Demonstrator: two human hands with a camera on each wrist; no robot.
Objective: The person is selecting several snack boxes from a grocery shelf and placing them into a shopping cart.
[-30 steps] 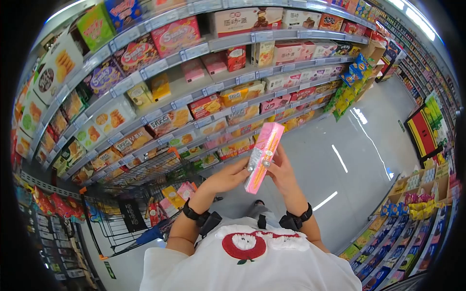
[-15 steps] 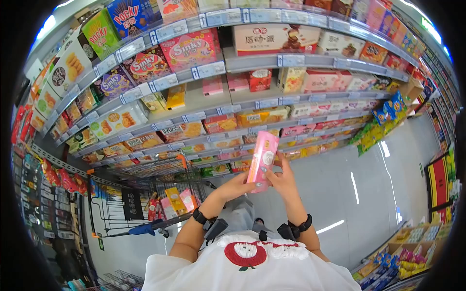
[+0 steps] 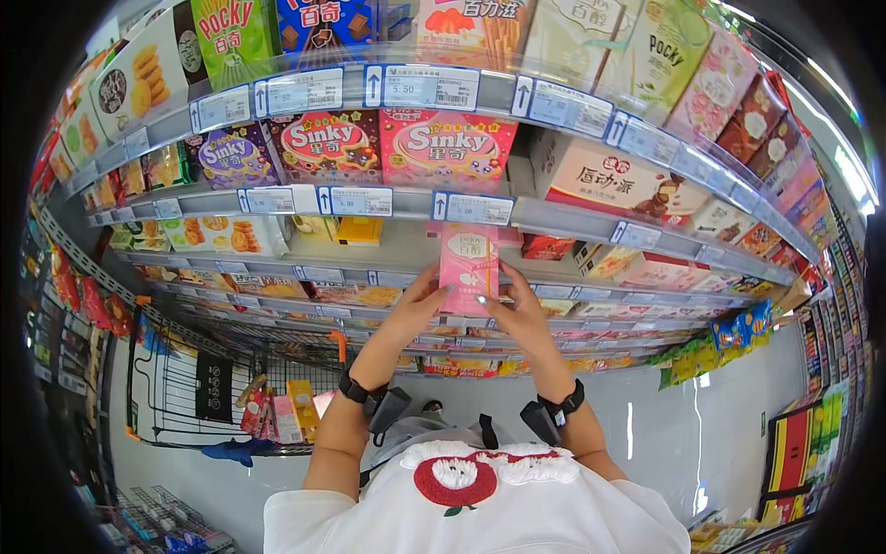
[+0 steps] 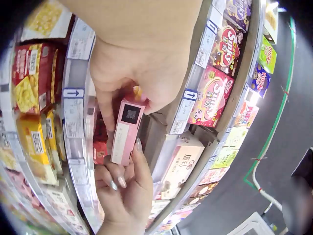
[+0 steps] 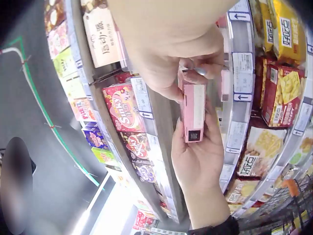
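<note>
Both hands hold a slim pink box (image 3: pixel 469 270) upright at a shelf's front edge, its printed face toward the head camera. The left hand (image 3: pixel 420 303) grips its left side and the right hand (image 3: pixel 519 314) its right side, thumbs on the near face. In the left wrist view the left hand (image 4: pixel 142 68) pinches one end of the pink box (image 4: pixel 126 132), whose narrow side shows a square code. The right wrist view has the right hand (image 5: pixel 171 54) curled round the box's (image 5: pixel 194 110) other end. Behind the box, another pink package on the shelf is partly hidden.
Shelves of snack boxes curve across the view, with a pink Sinky box (image 3: pixel 448 152) above the hands and price tags (image 3: pixel 472 208) along the edges. A cart (image 3: pixel 175 392) holding several packages stands at the lower left. Grey floor (image 3: pixel 664 415) shows at the lower right.
The hands have brought the pink box closer to the shelf and turned it from tilted to upright. The head view has come nearer to the shelves.
</note>
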